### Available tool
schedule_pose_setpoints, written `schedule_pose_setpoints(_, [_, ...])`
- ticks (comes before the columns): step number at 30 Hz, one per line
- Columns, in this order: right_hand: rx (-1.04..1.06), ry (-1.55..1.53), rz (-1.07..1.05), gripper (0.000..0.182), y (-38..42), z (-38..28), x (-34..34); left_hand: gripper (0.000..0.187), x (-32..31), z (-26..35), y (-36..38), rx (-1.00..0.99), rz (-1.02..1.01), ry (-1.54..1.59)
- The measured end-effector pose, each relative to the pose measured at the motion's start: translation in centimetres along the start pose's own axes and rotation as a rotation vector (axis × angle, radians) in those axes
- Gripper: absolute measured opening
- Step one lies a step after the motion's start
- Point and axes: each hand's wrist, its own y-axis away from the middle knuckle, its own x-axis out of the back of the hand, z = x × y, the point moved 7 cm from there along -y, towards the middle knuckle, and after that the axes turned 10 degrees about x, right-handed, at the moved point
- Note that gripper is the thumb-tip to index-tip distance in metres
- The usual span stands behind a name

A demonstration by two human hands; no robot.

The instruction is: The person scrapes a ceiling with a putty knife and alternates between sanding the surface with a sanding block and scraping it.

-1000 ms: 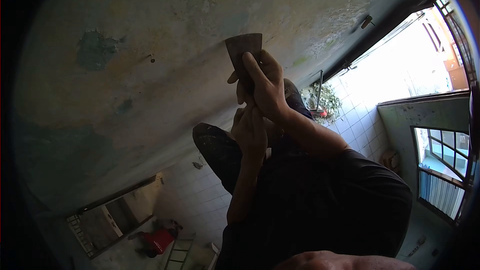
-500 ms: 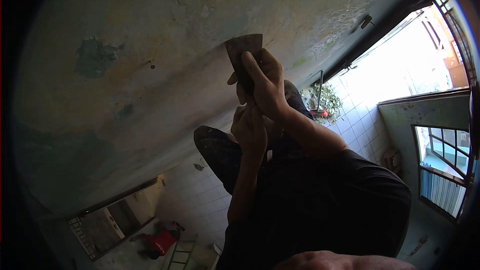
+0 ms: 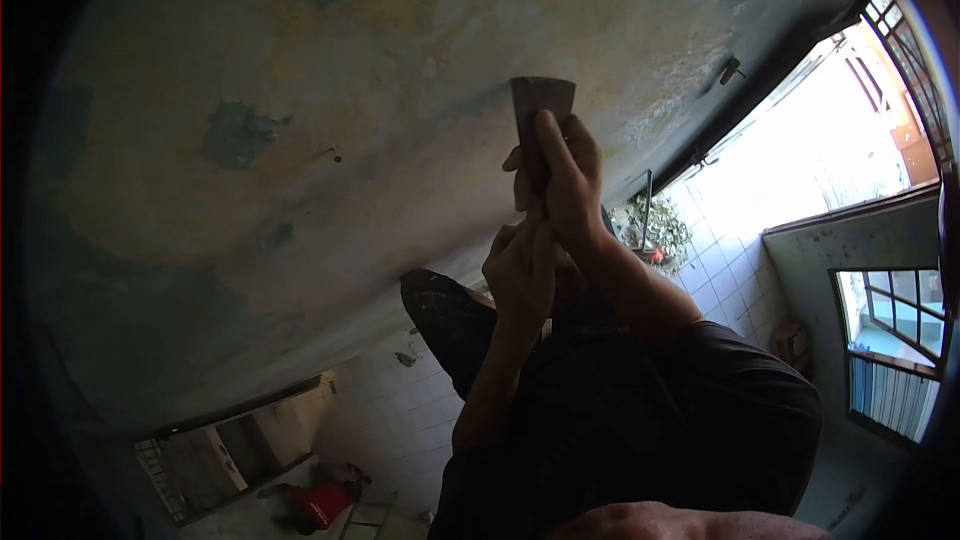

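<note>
A broad-bladed scraper [image 3: 543, 95] points up the frame, its blade at or very near the patchy painted wall [image 3: 400, 130]. My right hand [image 3: 572, 185] is closed around it, with the thumb lying along the blade. Just below, my left hand [image 3: 522, 270] is closed at the lower end of the handle, up against the right hand. The fingers cover most of the handle. Around the blade the wall shows yellowish and pale paint, with bluish-green patches [image 3: 240, 135] to the left.
A nail [image 3: 337, 157] sticks out of the wall. Leafy debris [image 3: 665, 228] lies on the tiled floor [image 3: 715, 265] near a bright doorway [image 3: 800, 130]. A barred window [image 3: 895, 310] is at right. Low left, a person in a red top [image 3: 322, 503] is beside a ladder [image 3: 365, 518].
Both hands and the scraper have shifted right in the frame. The view has moved too, bringing more bluish-green wall into sight at the top.
</note>
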Motion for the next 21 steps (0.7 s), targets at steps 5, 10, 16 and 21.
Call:
schedule_pose_setpoints(5, [-0.084,0.045,-0.015,0.026,2.1,2.2,-0.2,0.029,0.7,-1.8,2.5,0.136,-0.039,-0.022])
schedule_pose_setpoints(10, [-0.093,0.036,0.003,0.027,2.6,2.8,-0.8,0.028,1.8,-2.0,3.0,0.104,0.117,-0.022])
schedule_pose_setpoints(16, [-0.113,0.030,0.028,0.028,3.0,2.9,-1.0,0.029,1.9,-1.6,3.2,0.097,0.143,-0.023])
schedule_pose_setpoints(21, [-0.097,0.024,0.037,0.028,2.9,3.2,-1.0,0.025,2.2,-1.9,2.9,0.095,0.096,-0.035])
